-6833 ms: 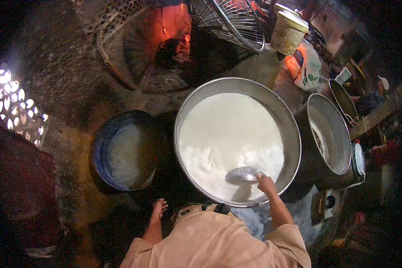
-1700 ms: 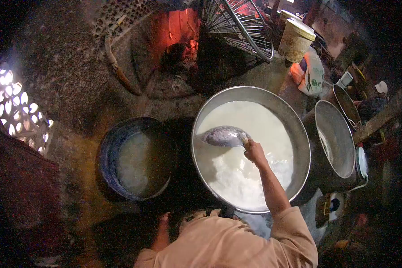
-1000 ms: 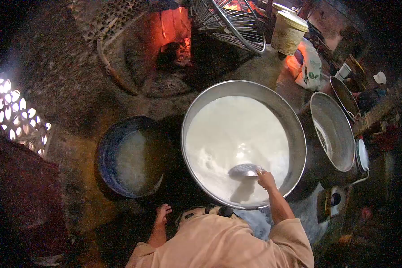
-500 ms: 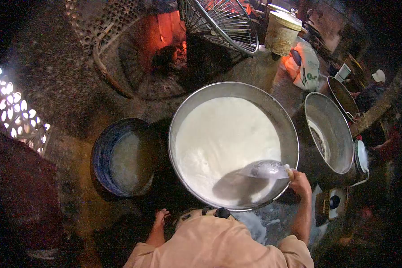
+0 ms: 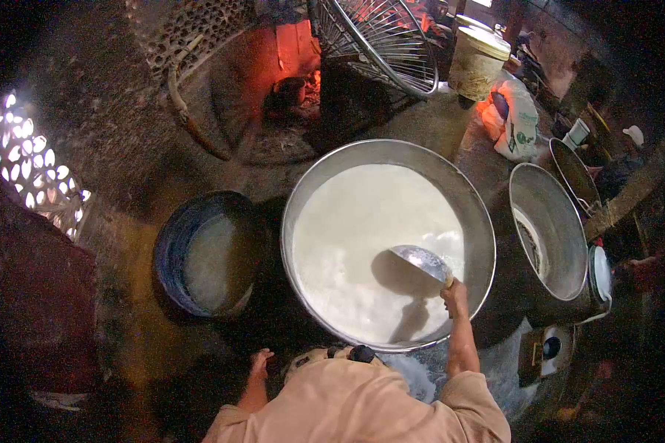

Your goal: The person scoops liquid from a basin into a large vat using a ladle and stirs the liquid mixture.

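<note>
A wide metal pot [image 5: 483,221] holds white, milky liquid [image 5: 369,214] with a smooth surface. Over its near right part, my right hand [image 5: 457,297] grips the short handle of a metal ladle [image 5: 425,261]. The ladle's bowl is tilted above the liquid and casts a dark shadow on it; what the bowl holds is hard to see. Beside my body, left of the pot's near edge, my left hand [image 5: 259,363] hangs with its fingers loosely apart, holding nothing.
A blue tub [image 5: 171,273] with pale liquid stands to the left. At right is another large metal pot [image 5: 550,273], near a lidded container [image 5: 602,273]. Ahead are a glowing fire [image 5: 299,92], a wire basket [image 5: 391,59], a lidded bucket [image 5: 477,63] and a plastic bag [image 5: 521,122].
My right hand has moved left and inward over the pot, turning the ladle so its bowl points up and left. The view has shifted slightly. My left hand stays near my side.
</note>
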A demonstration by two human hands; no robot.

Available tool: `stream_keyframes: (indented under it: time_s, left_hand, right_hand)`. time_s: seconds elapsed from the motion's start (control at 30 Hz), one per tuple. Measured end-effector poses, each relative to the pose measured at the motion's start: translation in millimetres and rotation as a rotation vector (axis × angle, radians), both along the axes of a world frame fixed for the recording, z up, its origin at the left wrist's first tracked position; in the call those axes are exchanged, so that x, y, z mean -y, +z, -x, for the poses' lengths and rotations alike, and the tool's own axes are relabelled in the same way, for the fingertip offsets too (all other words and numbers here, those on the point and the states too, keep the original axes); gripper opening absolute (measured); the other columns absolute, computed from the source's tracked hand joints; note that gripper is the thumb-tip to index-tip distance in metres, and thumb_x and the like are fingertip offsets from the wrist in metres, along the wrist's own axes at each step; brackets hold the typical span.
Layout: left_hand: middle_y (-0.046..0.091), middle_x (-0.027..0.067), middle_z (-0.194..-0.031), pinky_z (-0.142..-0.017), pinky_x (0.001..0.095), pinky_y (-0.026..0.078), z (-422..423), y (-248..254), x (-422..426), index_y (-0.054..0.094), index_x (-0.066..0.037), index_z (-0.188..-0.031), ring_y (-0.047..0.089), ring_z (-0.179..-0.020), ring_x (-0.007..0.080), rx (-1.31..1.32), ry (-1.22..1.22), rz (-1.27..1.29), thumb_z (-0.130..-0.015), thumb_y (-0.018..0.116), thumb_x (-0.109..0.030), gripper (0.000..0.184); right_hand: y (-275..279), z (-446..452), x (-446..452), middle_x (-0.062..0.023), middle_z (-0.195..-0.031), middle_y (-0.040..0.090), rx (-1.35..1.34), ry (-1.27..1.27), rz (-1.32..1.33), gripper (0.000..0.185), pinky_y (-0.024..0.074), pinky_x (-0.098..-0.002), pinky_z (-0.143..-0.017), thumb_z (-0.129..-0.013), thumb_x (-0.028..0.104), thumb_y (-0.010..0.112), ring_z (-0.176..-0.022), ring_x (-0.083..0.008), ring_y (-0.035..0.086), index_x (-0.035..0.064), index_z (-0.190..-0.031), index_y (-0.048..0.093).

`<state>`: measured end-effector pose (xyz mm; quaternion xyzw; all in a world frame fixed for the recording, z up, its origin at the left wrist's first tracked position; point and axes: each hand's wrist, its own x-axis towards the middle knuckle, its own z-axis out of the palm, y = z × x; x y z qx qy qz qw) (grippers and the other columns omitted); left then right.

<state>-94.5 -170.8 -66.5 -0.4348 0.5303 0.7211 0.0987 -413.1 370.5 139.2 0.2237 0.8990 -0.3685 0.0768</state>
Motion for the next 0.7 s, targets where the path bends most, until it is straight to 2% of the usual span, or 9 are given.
stream_keyframes:
  time_s: [0.07,0.1,0.2,0.3,0.37,0.47,0.57,0.6,0.7]
  left_hand:
    - [0.053,0.0106,-0.123,-0.101,0.0515,0.024,5,-7,4,0.057,-0.010,-0.112,0.044,-0.119,0.0283,0.112,0.056,-0.040,-0.074,0.068,-0.030,0.045]
    - [0.052,0.0108,-0.126,-0.102,0.0518,0.023,9,-14,6,0.057,-0.010,-0.113,0.041,-0.122,0.0276,0.169,0.083,-0.061,-0.073,0.069,-0.031,0.046]
    - [0.059,0.0093,-0.116,-0.097,0.0562,0.032,-15,-47,24,0.054,-0.008,-0.120,0.047,-0.117,0.0289,-0.213,-0.035,-0.037,-0.076,0.063,-0.042,0.056]
    - [0.049,0.0104,-0.131,-0.103,0.0490,0.023,6,-46,25,0.056,-0.009,-0.118,0.038,-0.125,0.0260,0.012,0.027,-0.051,-0.073,0.070,-0.028,0.051]
    - [0.049,0.0101,-0.131,-0.103,0.0463,0.025,20,-26,22,0.057,-0.010,-0.116,0.038,-0.125,0.0264,0.117,0.012,-0.020,-0.073,0.070,-0.027,0.048]
    - [0.048,0.0110,-0.132,-0.103,0.0455,0.025,36,-27,31,0.059,-0.012,-0.114,0.038,-0.125,0.0284,0.159,-0.001,-0.070,-0.071,0.070,-0.025,0.046]
    - [0.047,0.0131,-0.133,-0.102,0.0470,0.026,43,-23,41,0.059,-0.012,-0.112,0.039,-0.123,0.0306,0.092,-0.001,-0.093,-0.070,0.070,-0.023,0.045]
    - [0.047,0.0138,-0.132,-0.102,0.0476,0.027,46,-21,43,0.059,-0.012,-0.112,0.040,-0.122,0.0313,0.058,0.000,-0.089,-0.069,0.070,-0.022,0.045]
    - [0.049,0.0159,-0.130,-0.100,0.0490,0.029,55,-31,49,0.059,-0.012,-0.112,0.041,-0.121,0.0317,0.120,0.050,-0.055,-0.069,0.070,-0.020,0.046]
  right_hand:
    - [-12,-8,9,-0.0091,-0.060,0.058,0.055,0.029,0.009,0.028,0.0450,-0.0341,-0.038,-0.070,0.008,0.058,-0.045,-0.0179,0.055,0.0010,-0.097,0.059]
    - [-37,-9,5,-0.0079,-0.060,0.057,0.011,0.106,0.000,0.026,0.0445,-0.0333,-0.037,-0.071,0.008,0.057,-0.044,-0.0170,0.054,0.0008,-0.096,0.059]
    - [-50,-22,29,-0.0064,-0.059,0.056,0.053,0.060,0.148,0.027,0.0437,-0.0318,-0.036,-0.069,0.007,0.058,-0.043,-0.0157,0.053,0.0013,-0.096,0.059]
    - [-68,-34,55,-0.0075,-0.061,0.056,0.079,0.072,0.284,0.027,0.0438,-0.0309,-0.036,-0.067,0.007,0.058,-0.043,-0.0154,0.052,0.0008,-0.094,0.058]
    - [-77,-37,71,-0.0085,-0.060,0.056,0.106,0.114,0.224,0.026,0.0447,-0.0319,-0.036,-0.067,0.008,0.059,-0.044,-0.0162,0.053,-0.0001,-0.092,0.058]
    - [-79,-44,96,-0.0087,-0.058,0.056,0.189,0.148,0.144,0.027,0.0470,-0.0326,-0.038,-0.067,0.009,0.059,-0.045,-0.0167,0.055,-0.0008,-0.091,0.057]
    - [-74,-56,117,-0.0087,-0.059,0.057,0.217,0.208,0.190,0.028,0.0475,-0.0324,-0.038,-0.067,0.009,0.059,-0.045,-0.0171,0.056,-0.0002,-0.093,0.056]
    - [-40,-60,135,-0.0086,-0.060,0.057,0.252,0.175,0.239,0.031,0.0482,-0.0327,-0.039,-0.066,0.008,0.059,-0.046,-0.0171,0.056,0.0009,-0.097,0.056]
    - [-17,-67,155,-0.0078,-0.061,0.057,0.232,0.220,0.186,0.034,0.0487,-0.0322,-0.039,-0.066,0.007,0.059,-0.045,-0.0162,0.055,0.0015,-0.099,0.055]
